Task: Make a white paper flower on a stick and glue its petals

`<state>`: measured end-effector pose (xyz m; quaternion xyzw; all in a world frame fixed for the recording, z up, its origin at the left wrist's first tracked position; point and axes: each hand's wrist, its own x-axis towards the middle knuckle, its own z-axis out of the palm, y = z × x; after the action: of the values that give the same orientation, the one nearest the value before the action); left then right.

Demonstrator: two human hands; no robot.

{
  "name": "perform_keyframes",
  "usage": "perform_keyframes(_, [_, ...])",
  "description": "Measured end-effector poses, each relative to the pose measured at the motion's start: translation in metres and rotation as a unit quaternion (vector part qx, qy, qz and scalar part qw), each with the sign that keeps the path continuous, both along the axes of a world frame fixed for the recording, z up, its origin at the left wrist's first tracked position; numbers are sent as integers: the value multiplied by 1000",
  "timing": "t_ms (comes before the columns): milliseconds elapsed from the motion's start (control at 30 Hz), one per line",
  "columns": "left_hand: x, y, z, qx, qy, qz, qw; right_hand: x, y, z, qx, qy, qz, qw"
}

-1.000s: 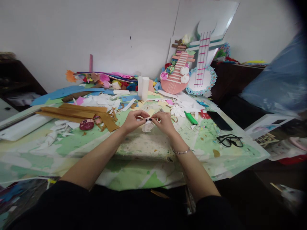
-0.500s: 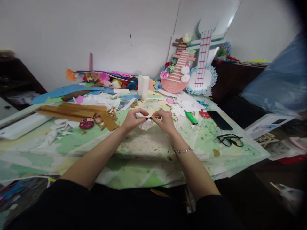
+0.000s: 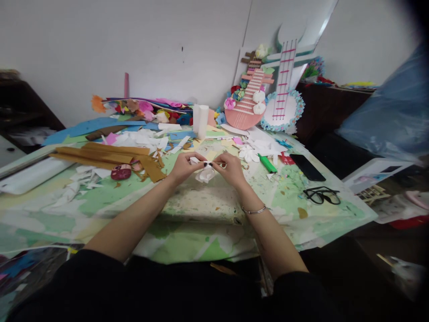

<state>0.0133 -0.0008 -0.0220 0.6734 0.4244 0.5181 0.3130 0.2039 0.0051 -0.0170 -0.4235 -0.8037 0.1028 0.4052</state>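
Both hands meet above the middle of the table, pinching a white paper flower (image 3: 205,175) whose petals hang below the fingertips. My left hand (image 3: 186,167) is closed on its left side, thumb against fingers. On the other side my right hand (image 3: 229,167) grips it near the top in a similar pinch. The fingertips almost touch, and they hide the part of the flower between them. Just beyond my right hand lies a loose white paper flower (image 3: 249,154), with a green tube (image 3: 267,163) beside it.
On the right lie a black phone (image 3: 307,167) and black glasses (image 3: 321,195). Brown crepe paper (image 3: 97,154) and a dark red round object (image 3: 121,172) are at left. Behind stand white rolls (image 3: 202,122), a pink paper instrument (image 3: 246,114) and a white one ringed with blue flowers (image 3: 282,109).
The white flower has turned slightly between my fingertips, and its petals hang in a different shape. My hands stay in nearly the same place.
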Motion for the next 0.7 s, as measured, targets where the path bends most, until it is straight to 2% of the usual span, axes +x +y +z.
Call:
perform_keyframes(167, [0, 2, -1, -20, -49, 4, 999, -1, 1, -2, 10, 0, -7, 1000])
perform_keyframes(400, [0, 6, -6, -79, -151, -29, 985, -1, 0, -3, 24, 10, -13, 1000])
perform_keyframes(700, [3, 7, -7, -74, -150, -17, 986, -2, -1, -3, 31, -3, -24, 999])
